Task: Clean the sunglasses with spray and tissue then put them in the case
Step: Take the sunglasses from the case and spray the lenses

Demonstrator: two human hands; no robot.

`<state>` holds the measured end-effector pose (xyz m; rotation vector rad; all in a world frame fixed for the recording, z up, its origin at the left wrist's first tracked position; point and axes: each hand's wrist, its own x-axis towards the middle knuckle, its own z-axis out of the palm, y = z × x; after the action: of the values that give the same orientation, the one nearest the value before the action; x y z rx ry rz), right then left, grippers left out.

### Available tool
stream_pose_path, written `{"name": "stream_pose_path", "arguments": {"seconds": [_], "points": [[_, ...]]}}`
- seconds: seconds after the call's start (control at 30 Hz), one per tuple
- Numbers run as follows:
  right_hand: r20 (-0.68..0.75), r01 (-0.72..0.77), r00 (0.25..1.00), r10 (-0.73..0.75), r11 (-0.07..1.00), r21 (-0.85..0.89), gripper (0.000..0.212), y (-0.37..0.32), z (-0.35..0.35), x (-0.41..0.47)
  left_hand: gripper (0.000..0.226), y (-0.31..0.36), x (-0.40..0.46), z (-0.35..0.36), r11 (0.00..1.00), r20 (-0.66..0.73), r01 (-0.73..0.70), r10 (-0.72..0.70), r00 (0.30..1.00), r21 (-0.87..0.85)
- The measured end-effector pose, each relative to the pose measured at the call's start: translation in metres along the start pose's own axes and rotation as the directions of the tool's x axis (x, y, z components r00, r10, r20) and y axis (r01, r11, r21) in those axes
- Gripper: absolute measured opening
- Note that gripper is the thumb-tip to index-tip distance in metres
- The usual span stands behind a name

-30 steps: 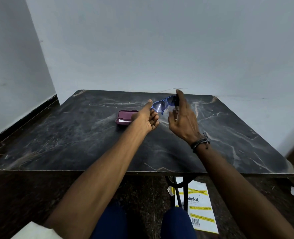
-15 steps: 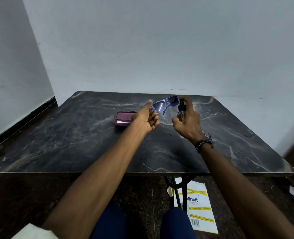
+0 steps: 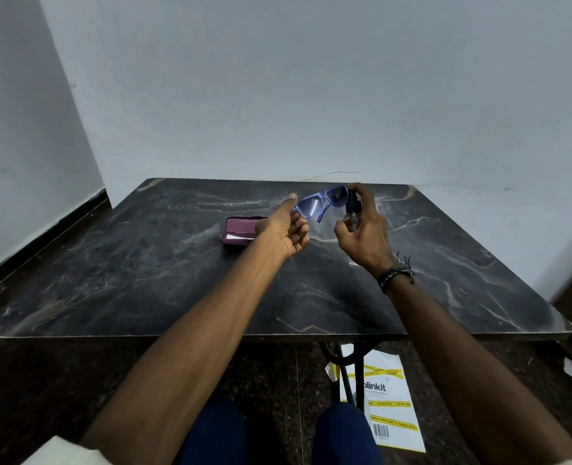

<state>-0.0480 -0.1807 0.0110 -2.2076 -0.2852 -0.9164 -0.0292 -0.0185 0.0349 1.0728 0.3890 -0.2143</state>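
We pinch one end of the blue sunglasses (image 3: 321,204) with our left hand (image 3: 284,233), holding them in the air above the dark marble table (image 3: 143,280). Our right hand (image 3: 365,229) curls around a small spray bottle (image 3: 351,209), its dark top just beside the right lens, forefinger over the top. A beaded bracelet (image 3: 395,275) sits on that wrist. Left of our left hand, the maroon case (image 3: 239,231) lies open on the table. On the floor beneath lies a white and yellow package (image 3: 388,407).
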Motion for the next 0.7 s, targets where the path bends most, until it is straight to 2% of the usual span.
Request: {"name": "stream_pose_path", "arguments": {"seconds": [0.3, 0.7], "points": [[-0.022, 0.036, 0.999, -0.039, 0.988, -0.150, 0.059, -0.0018, 0.0010, 0.0028, 0.038, 0.0007, -0.0013, 0.0009, 1.000, 0.011, 0.003, -0.003, 1.000, 0.008], [-0.053, 0.047, 0.997, -0.059, 0.977, -0.208, 0.059, -0.0034, 0.0013, 0.0047, 0.037, 0.0012, 0.0001, -0.0016, 1.000, 0.011, 0.001, -0.001, 1.000, 0.016]]}}
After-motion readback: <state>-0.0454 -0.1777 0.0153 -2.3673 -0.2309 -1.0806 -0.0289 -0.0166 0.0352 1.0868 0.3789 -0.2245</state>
